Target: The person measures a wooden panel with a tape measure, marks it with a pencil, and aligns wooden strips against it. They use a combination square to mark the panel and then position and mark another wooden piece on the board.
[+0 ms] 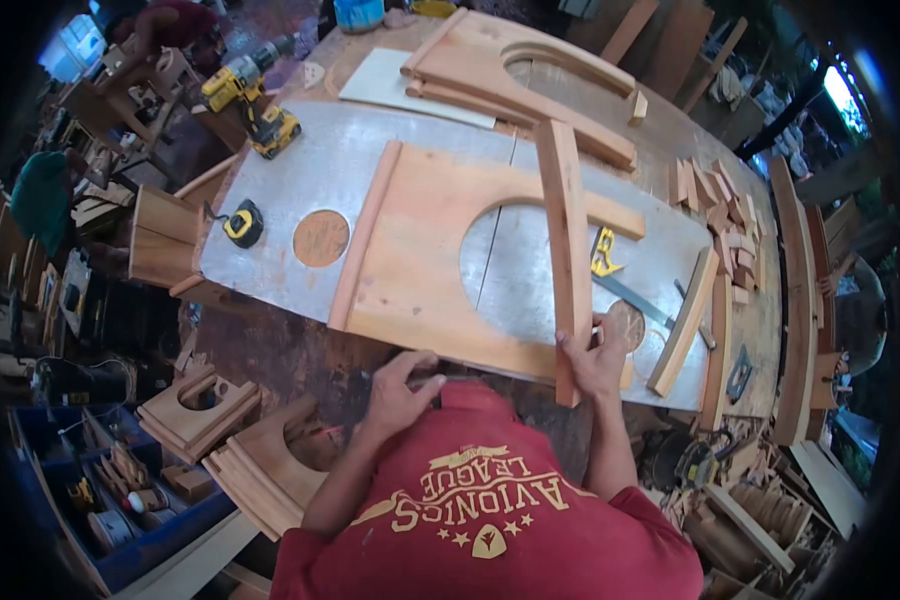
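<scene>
My right hand (595, 352) is closed around the near end of a long wooden bar (562, 215). The bar lies across the cut-out side of a flat wooden panel (410, 235), which has a big curved opening and a rounded rail along its left edge. At the panel's near edge is my left hand (402, 388), its thumb and fingers apart and the fingertips by the wood. Beyond the bar are a yellow-handled square (603, 252) with a metal blade and a loose wooden strip (685, 322).
A metal-topped worktable (280, 180) carries a cordless drill (255, 95), a tape measure (242, 223) and another cut-out panel (470, 55). Wood offcuts (720, 200) are piled at right. A blue toolbox (160, 545) stands lower left. Another person (170, 25) bends over at upper left.
</scene>
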Demonstrator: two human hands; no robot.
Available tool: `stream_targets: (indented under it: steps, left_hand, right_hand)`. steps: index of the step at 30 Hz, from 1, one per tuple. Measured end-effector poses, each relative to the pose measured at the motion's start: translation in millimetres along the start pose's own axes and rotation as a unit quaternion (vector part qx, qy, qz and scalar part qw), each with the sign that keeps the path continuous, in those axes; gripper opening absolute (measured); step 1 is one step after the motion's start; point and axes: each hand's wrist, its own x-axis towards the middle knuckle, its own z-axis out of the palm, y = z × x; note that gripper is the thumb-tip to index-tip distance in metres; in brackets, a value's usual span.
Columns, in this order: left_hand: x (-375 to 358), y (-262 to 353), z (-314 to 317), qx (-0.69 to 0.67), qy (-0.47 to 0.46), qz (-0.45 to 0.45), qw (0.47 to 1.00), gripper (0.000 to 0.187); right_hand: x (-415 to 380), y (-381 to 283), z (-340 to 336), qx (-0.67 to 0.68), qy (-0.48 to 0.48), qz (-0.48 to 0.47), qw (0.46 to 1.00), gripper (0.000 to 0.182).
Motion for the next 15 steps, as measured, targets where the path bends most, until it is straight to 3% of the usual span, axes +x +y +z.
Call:
stream_targets:
  steps: [3,8,11,12,15]
  left_hand:
    - [0,-24,-30,0.039,0.022,-0.013,0.999,0.037]
    - [14,-35,-63,0.078,-0.005,0.042,0.996,0.040]
    - [28,-29,-65,0.094,-0.036,0.105,0.989,0.042]
    - [32,-27,-63,0.105,-0.054,0.135,0.984,0.048]
    - [46,-20,-45,0.121,-0.063,0.176,0.975,0.054]
  right_hand:
    - [-3,-11,10,0.050,-0.002,0.075,0.996,0.048]
    - [-20,-37,54,0.166,0.051,0.115,0.978,0.044]
    - [-24,-56,86,0.280,0.112,0.045,0.952,0.050]
    - [-23,-67,95,0.335,0.119,0.037,0.934,0.060]
    - [-27,-85,111,0.253,0.085,0.060,0.962,0.065]
